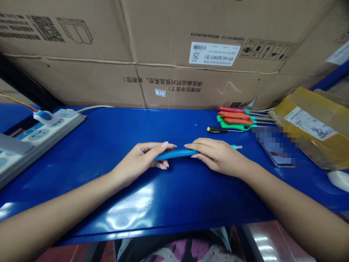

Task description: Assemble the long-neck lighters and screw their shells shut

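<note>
A blue long-reach lighter lies roughly level between both my hands, just over the table. My left hand is closed on its left end, thumb on top and fingers beneath. My right hand grips its right part from above and hides its middle. Beyond that hand the teal collar and short metal tip stick out to the right. Behind my right hand is a black and yellow screwdriver. Farther back, several similar lighters with red, orange and green handles lie bunched, their metal necks pointing right.
A phone lies to the right on the blue table. Beside it are a yellow-taped carton and a white mouse-like object. A power strip with a plug runs along the left. A large cardboard box walls off the back.
</note>
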Demonstrator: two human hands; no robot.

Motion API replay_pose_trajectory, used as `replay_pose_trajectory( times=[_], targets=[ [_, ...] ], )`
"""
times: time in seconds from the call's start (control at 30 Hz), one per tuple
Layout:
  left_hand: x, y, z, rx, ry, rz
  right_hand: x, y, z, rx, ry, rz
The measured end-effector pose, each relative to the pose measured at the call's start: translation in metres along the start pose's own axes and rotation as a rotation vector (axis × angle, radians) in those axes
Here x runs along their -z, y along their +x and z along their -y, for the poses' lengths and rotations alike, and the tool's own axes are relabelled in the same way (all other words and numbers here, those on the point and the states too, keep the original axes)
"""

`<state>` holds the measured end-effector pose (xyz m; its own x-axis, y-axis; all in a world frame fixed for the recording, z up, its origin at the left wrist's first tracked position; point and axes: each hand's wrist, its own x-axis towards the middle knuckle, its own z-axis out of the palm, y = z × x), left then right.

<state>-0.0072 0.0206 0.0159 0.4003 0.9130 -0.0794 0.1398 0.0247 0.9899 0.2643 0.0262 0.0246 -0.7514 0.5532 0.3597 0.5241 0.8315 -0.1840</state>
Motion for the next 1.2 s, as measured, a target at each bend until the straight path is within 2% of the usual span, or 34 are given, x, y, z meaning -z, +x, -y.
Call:
replay_pose_trajectory(
  times=[0.1,0.13,0.17,0.23,0.33,0.43,0.7,0.83,0.93,1.0,1.03,1.13,1.2],
  targets=[
    [0.001,-0.005,0.002,-0.521,0.424,0.009,0.004,-0.001,0.0,-0.01,-0.009,-0.038],
    [0.002,-0.007,0.003,-0.657,0.536,0.017,0.004,-0.001,0.001,0.0,-0.012,-0.045],
    [0.002,-0.009,0.004,-0.751,0.617,0.024,0.004,-0.001,0.003,0.022,-0.007,-0.046],
    [0.001,-0.013,0.004,-0.835,0.693,0.032,0.002,-0.001,0.007,0.072,0.038,-0.049],
    [-0.001,-0.016,0.003,-0.846,0.711,0.001,-0.003,0.0,0.015,0.077,0.12,-0.113],
    [-0.002,-0.017,0.001,-0.78,0.691,-0.036,-0.002,-0.001,0.019,0.003,0.172,-0.116],
    [-0.005,-0.009,-0.001,-0.386,0.403,0.024,0.023,0.002,0.004,-0.214,0.202,0.261],
    [-0.003,-0.004,-0.001,-0.178,0.186,0.034,0.031,0.003,-0.001,-0.335,0.411,0.37],
    [0.001,0.001,-0.001,-0.078,0.082,0.062,0.031,0.003,-0.003,-0.428,0.441,0.405],
    [0.004,0.002,0.0,-0.096,0.098,0.042,0.029,0.004,-0.003,-0.424,0.406,0.39],
    [0.006,0.002,0.0,-0.154,0.147,0.013,0.028,0.004,-0.003,-0.4,0.395,0.381],
    [0.01,0.001,0.001,-0.435,0.369,-0.06,0.024,0.004,-0.002,-0.316,0.404,0.359],
    [0.012,0.0,0.003,-0.577,0.454,-0.043,0.02,0.003,-0.002,-0.303,0.419,0.333]
  ],
)
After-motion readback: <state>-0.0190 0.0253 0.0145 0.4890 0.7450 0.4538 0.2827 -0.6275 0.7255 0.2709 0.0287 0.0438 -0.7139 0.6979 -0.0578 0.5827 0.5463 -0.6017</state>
